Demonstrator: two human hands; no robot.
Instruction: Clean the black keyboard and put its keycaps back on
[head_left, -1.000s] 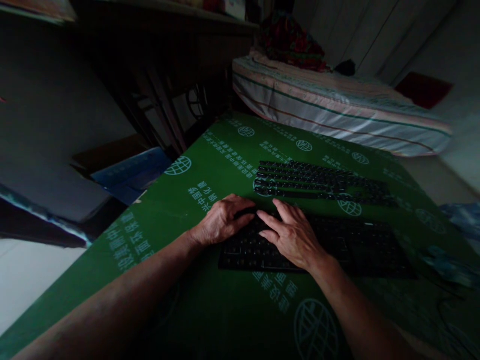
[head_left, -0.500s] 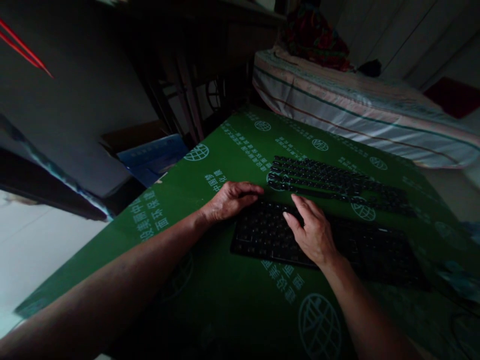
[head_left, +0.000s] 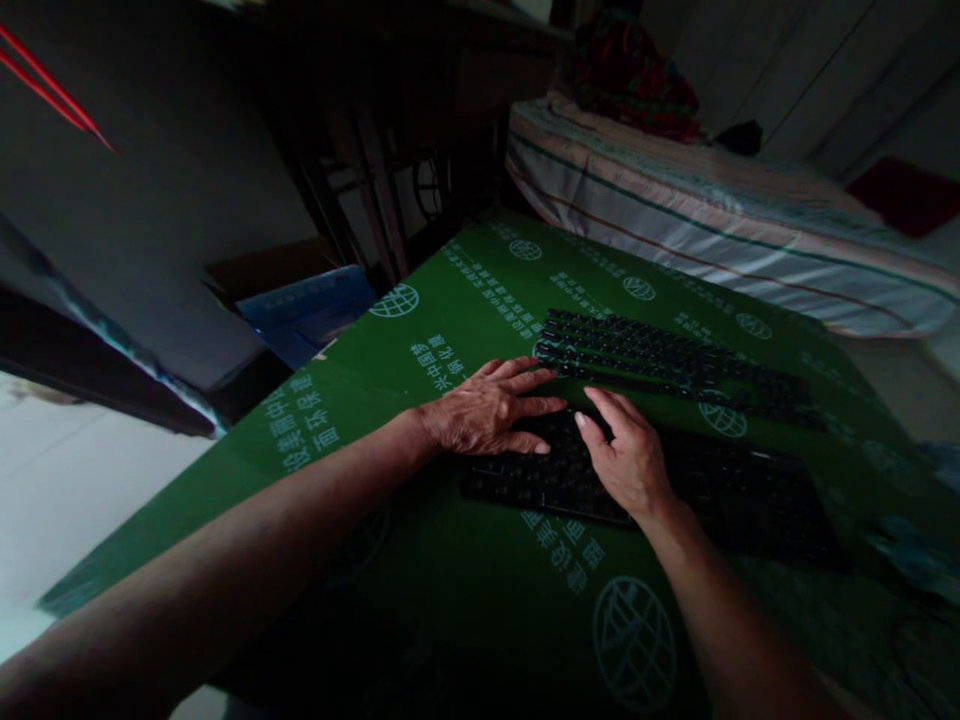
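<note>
A black keyboard (head_left: 765,490) lies on a green table sheet (head_left: 465,560) printed with pale globes and writing. My left hand (head_left: 487,410) is spread palm down over its far left part, covering some of it. Over the middle of the keyboard is my right hand (head_left: 630,455), thumb and forefinger apart with no object visible between them. Just beyond the keyboard, rows of small black keycaps (head_left: 645,345) are laid out in a keyboard pattern. The fingertips of my left hand come close to the left end of these rows; whether they touch is too dark to tell.
A bed with a striped cover (head_left: 720,220) stands behind the table. Blue packaging (head_left: 307,305) in a box sits past the left edge, near dark furniture legs (head_left: 375,180). At right lies a crumpled pale bluish thing (head_left: 911,555).
My left hand has moved right and opened from a loose pinch to spread fingers over the keyboard. My right hand has barely shifted.
</note>
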